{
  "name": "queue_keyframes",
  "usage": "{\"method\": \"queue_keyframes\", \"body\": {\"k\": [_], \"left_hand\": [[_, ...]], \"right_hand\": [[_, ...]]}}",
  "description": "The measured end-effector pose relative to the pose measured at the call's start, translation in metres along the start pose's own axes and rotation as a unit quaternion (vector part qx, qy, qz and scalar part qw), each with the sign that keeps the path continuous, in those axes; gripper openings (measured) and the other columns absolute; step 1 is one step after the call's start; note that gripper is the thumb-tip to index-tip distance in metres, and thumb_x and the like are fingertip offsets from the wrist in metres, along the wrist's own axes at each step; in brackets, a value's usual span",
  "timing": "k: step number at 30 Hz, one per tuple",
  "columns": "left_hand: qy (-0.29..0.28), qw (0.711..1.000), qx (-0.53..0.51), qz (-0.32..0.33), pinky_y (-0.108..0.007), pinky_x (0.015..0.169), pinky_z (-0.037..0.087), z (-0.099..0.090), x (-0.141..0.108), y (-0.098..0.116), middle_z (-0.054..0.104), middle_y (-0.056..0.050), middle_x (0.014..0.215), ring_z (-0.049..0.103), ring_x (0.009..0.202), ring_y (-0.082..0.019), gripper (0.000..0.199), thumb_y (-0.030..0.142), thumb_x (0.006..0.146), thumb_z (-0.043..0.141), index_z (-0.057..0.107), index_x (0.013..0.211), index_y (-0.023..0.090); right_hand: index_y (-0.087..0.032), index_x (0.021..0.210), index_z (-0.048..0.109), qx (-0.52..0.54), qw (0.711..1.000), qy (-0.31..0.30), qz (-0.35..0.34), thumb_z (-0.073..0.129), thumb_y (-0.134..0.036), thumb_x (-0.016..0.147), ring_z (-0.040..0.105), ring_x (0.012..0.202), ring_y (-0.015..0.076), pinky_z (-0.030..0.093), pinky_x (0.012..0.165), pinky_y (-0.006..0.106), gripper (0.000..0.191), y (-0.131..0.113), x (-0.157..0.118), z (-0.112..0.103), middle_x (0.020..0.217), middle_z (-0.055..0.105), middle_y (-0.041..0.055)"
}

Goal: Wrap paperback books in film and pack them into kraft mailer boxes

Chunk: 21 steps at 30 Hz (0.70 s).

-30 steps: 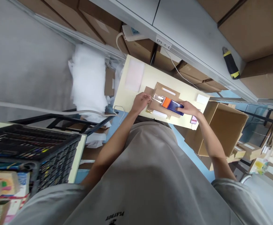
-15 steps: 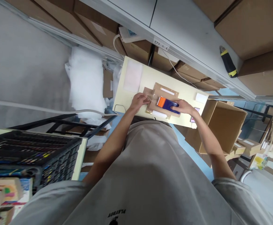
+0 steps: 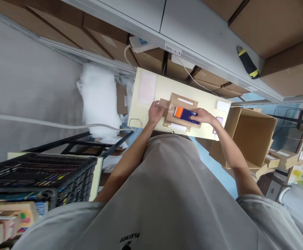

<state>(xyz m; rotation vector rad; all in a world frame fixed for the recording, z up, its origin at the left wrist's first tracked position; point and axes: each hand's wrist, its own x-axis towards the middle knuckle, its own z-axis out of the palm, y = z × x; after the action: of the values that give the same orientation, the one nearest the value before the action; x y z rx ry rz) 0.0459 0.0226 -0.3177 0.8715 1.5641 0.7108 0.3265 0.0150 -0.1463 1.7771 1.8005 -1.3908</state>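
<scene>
On the cream work board [image 3: 206, 93] lies a flat brown cardboard package [image 3: 176, 97] with shiny clear tape along its edges and white strips on its top and bottom flaps. My right hand [image 3: 202, 116] is closed around the dark blue end of an orange and dark blue tape dispenser [image 3: 185, 115], which lies over the middle of the cardboard. The orange end with its pale edge points left. My left hand [image 3: 156, 113] is beside the package's left flap [image 3: 164, 102], fingers bent and parted; whether the fingertips touch the flap is hard to tell.
A pale sheet [image 3: 147, 86] and a phone [image 3: 218, 125] lie on the board. An open cardboard box [image 3: 255, 135] stands to the right. Above is a grey shelf with a black and yellow utility knife [image 3: 247, 62]. A black crate [image 3: 73, 180] is at lower left.
My left hand has shifted slightly up and its fingers have parted beside the left flap. My right hand and the tape dispenser stay nearly in place; the head view has turned slightly.
</scene>
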Motion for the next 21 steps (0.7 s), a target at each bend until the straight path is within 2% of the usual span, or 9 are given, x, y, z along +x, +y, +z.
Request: {"method": "queue_keyframes", "body": {"k": [3,5,9,13,16,21], "left_hand": [[-0.026,0.998,0.020,0.061,-0.035,0.091,0.061,0.003,-0.009,0.006,0.083,-0.007,0.096,0.077,0.092,-0.023,0.032,0.046,0.084,0.092,0.084,0.099,0.019],[-0.034,0.998,0.025,0.054,-0.035,0.086,0.061,0.008,-0.014,0.010,0.083,-0.006,0.088,0.077,0.086,-0.023,0.034,0.047,0.079,0.096,0.085,0.093,0.019],[-0.006,1.000,0.017,0.016,-0.035,0.082,0.063,0.016,-0.020,0.016,0.081,-0.006,0.080,0.077,0.081,-0.024,0.035,0.048,0.073,0.099,0.086,0.088,0.019],[0.017,1.000,0.008,0.006,-0.036,0.085,0.066,0.020,-0.026,0.024,0.083,-0.007,0.084,0.080,0.091,-0.026,0.035,0.046,0.072,0.100,0.087,0.088,0.018],[0.041,0.999,0.010,-0.009,-0.036,0.088,0.066,0.020,-0.029,0.026,0.084,-0.008,0.088,0.080,0.097,-0.027,0.034,0.044,0.072,0.100,0.086,0.087,0.018],[0.066,0.997,0.023,-0.017,-0.034,0.088,0.065,0.022,-0.028,0.021,0.085,-0.007,0.092,0.079,0.096,-0.025,0.033,0.041,0.070,0.101,0.085,0.088,0.017]], "right_hand": [[-0.019,0.114,0.086,0.008,1.000,0.005,-0.003,0.067,-0.043,0.097,0.077,0.091,0.0238,0.056,0.086,0.031,0.035,0.001,-0.001,0.000,0.103,0.087,0.0050],[-0.020,0.112,0.085,0.011,1.000,0.000,-0.009,0.068,-0.043,0.097,0.077,0.091,0.0243,0.056,0.085,0.032,0.032,0.000,-0.001,-0.002,0.101,0.086,0.0051],[-0.019,0.106,0.083,0.033,0.998,-0.043,-0.022,0.070,-0.046,0.098,0.076,0.089,0.0234,0.055,0.081,0.031,0.031,-0.002,0.003,-0.008,0.100,0.085,0.0061],[-0.019,0.097,0.081,0.041,0.997,-0.061,-0.026,0.075,-0.058,0.097,0.074,0.084,0.0219,0.054,0.078,0.030,0.039,0.008,-0.007,-0.014,0.094,0.084,0.0059],[-0.020,0.093,0.080,0.051,0.997,-0.062,-0.003,0.072,-0.072,0.097,0.073,0.079,0.0221,0.054,0.076,0.032,0.053,0.041,-0.043,-0.023,0.088,0.083,0.0060],[-0.021,0.086,0.079,0.076,0.992,-0.092,0.050,0.071,-0.089,0.088,0.075,0.083,0.0253,0.057,0.076,0.035,0.068,0.131,-0.132,-0.043,0.093,0.084,0.0084]]}}
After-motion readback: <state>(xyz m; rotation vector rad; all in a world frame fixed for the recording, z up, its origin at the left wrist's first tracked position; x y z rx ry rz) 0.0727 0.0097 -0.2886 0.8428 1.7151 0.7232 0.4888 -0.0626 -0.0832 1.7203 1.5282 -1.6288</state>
